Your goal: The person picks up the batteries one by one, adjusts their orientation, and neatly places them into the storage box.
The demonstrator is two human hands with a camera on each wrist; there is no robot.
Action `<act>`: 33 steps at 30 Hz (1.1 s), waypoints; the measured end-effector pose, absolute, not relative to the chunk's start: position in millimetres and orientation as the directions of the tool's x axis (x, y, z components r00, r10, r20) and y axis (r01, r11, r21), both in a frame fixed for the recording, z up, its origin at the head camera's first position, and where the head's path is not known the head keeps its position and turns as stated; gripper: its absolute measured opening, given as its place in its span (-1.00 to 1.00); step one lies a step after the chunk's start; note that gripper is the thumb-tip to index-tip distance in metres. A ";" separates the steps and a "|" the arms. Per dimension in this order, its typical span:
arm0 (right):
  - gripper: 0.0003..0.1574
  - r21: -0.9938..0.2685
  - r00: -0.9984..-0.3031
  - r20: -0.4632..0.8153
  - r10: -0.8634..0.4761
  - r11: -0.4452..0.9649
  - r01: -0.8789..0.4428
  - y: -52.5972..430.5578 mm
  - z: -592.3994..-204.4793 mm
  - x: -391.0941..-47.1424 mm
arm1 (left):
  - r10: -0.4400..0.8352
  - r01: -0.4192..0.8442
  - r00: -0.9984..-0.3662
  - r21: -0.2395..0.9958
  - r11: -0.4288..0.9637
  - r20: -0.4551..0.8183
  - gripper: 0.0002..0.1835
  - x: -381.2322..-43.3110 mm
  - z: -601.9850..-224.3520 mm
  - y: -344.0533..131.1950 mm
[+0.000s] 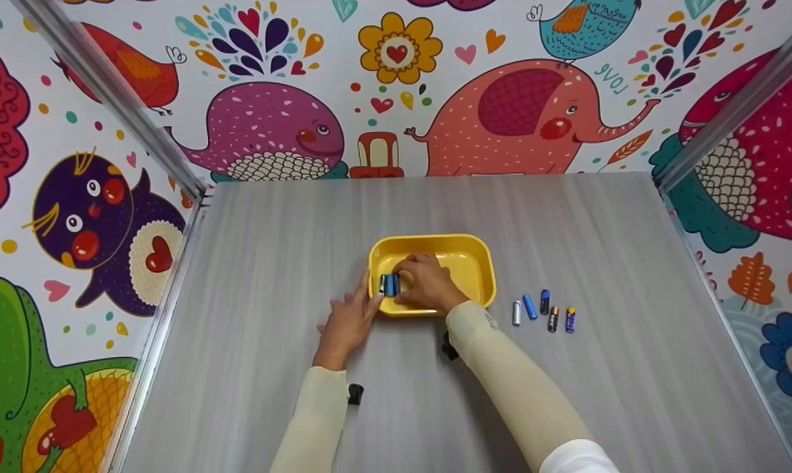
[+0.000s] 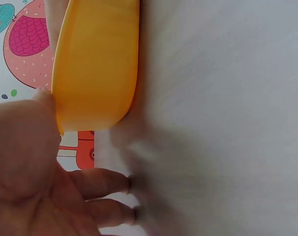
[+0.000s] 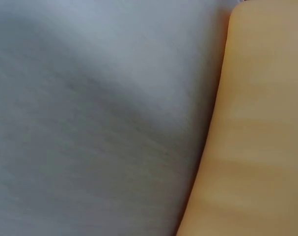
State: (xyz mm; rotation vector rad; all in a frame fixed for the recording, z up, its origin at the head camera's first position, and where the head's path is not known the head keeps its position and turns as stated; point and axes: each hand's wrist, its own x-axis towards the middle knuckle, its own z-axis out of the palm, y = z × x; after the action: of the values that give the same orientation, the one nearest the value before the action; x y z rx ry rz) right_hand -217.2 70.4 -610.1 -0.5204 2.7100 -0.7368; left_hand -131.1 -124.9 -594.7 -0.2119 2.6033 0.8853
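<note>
A yellow rectangular tray (image 1: 478, 309) stands on the table, with several batteries (image 1: 389, 285) side by side along its left end. My right hand (image 1: 425, 282) reaches into the tray and pinches a dark battery (image 1: 396, 284) between thumb and fingers, at the right of that row. At the tray's left front corner, my left hand (image 1: 349, 322) touches the outer wall with thumb and index finger extended. Its other fingers (image 2: 102, 183) reach down toward the table in the left wrist view. The right wrist view shows only the tray's outer wall (image 3: 261, 123) and the tabletop.
Right of the tray lie several loose batteries, among them a silver one (image 1: 517, 313), a blue one (image 1: 530, 307) and a purple one (image 1: 570, 320). Metal posts (image 1: 731, 108) and printed walls bound the grey table (image 1: 271, 249).
</note>
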 end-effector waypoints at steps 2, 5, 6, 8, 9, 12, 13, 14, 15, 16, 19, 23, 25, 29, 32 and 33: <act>-0.36 -0.528 -0.896 -0.180 -0.406 0.808 -0.260 70.2 -609.8 -217.1 | -0.020 -0.258 -0.917 0.556 0.790 -0.397 -0.25 -131.2 -595.0 -124.7; -0.35 -0.522 -0.896 -0.187 -0.402 0.813 -0.256 69.9 -609.7 -216.9 | -0.021 -0.261 -0.917 0.559 0.787 -0.399 -0.25 -131.1 -595.0 -124.5; -0.34 -0.520 -0.896 -0.189 -0.403 0.814 -0.257 69.9 -609.9 -216.8 | -0.021 -0.261 -0.917 0.559 0.787 -0.399 -0.25 -131.0 -594.9 -124.4; -0.34 -0.516 -0.895 -0.188 -0.404 0.816 -0.260 69.9 -610.2 -216.6 | -0.020 -0.260 -0.917 0.557 0.789 -0.399 -0.25 -130.5 -594.4 -124.3; -0.34 -0.517 -0.895 -0.188 -0.405 0.815 -0.261 70.0 -610.4 -216.5 | -0.020 -0.259 -0.916 0.555 0.790 -0.400 -0.24 -130.4 -594.1 -124.2; -0.33 -0.520 -0.895 -0.186 -0.406 0.813 -0.260 70.7 -610.3 -216.3 | -0.016 -0.251 -0.918 0.551 0.796 -0.396 -0.23 -129.6 -593.4 -124.0; -0.32 -0.523 -0.895 -0.187 -0.406 0.812 -0.260 70.9 -610.0 -216.2 | -0.015 -0.249 -0.919 0.550 0.797 -0.394 -0.23 -129.5 -593.1 -123.9; -0.32 -0.525 -0.895 -0.187 -0.406 0.811 -0.258 71.3 -609.6 -216.2 | -0.014 -0.246 -0.920 0.549 0.799 -0.392 -0.23 -129.4 -593.1 -123.8; -0.31 -0.529 -0.895 -0.190 -0.404 0.810 -0.253 71.8 -609.0 -216.2 | -0.012 -0.242 -0.921 0.549 0.800 -0.390 -0.23 -129.4 -593.0 -123.6; -0.29 -0.535 -0.895 -0.194 -0.402 0.808 -0.247 72.2 -608.2 -216.2 | -0.010 -0.240 -0.921 0.550 0.800 -0.388 -0.24 -129.4 -593.1 -123.5; -0.26 -0.586 -0.896 -0.217 -0.387 0.786 -0.197 73.3 -605.4 -216.7 | -0.008 -0.240 -0.922 0.553 0.798 -0.388 -0.24 -129.8 -593.4 -123.1; -0.24 -0.689 -0.897 -0.232 -0.376 0.714 -0.121 75.4 -601.3 -218.1 | -0.010 -0.241 -0.922 0.553 0.798 -0.388 -0.24 -129.5 -594.5 -122.7; -0.25 -0.719 -0.896 -0.216 -0.387 0.684 -0.122 77.4 -599.3 -218.6 | -0.013 -0.241 -0.922 0.549 0.800 -0.387 -0.24 -129.3 -594.7 -122.7; -0.26 -0.735 -0.891 -0.185 -0.415 0.660 -0.154 83.1 -593.5 -218.1 | -0.014 -0.237 -0.924 0.545 0.805 -0.382 -0.22 -129.3 -594.5 -123.1; -0.27 -0.744 -0.891 -0.183 -0.415 0.651 -0.151 88.1 -586.9 -216.5 | -0.017 -0.242 -0.923 0.548 0.800 -0.384 -0.22 -129.7 -594.1 -124.0; -0.28 -0.748 -0.893 -0.180 -0.413 0.647 -0.149 89.7 -584.1 -216.0 | -0.017 -0.244 -0.923 0.551 0.798 -0.384 -0.22 -129.8 -594.1 -124.2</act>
State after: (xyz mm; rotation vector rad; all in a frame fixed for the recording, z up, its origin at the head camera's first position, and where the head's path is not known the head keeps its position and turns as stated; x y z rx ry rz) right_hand -216.0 89.7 -584.1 -0.4477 2.5327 -1.1071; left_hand -129.8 -124.2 -594.1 -0.1977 2.6242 0.8738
